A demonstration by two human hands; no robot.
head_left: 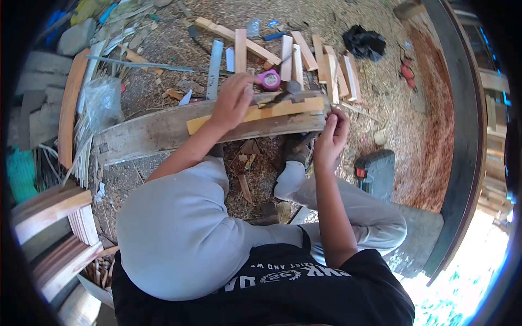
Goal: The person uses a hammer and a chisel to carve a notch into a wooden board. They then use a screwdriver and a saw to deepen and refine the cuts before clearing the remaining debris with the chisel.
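Observation:
Across a curved, worn plank (157,133) lies a yellowish notched wood strip (283,110). My left hand (231,103) is over the strip, fingers stretched right, the fingertips right at a pink tape measure (269,80). A dark hammer-like tool (283,95) rests on the plank behind the strip, its rounded end up by the tape measure. At the plank's right end is my right hand (331,142), its fingers curled in a pinch close to the strip's end; I cannot tell what is in them.
Several cut wood pieces (304,51) lie on the shaving-covered ground beyond the plank. A black plastic bag (364,42) is at the back right. Beside my right leg sits a dark tool case (375,173). Stacked timber (54,217) stands on the left, and a long dark beam (467,136) borders the right.

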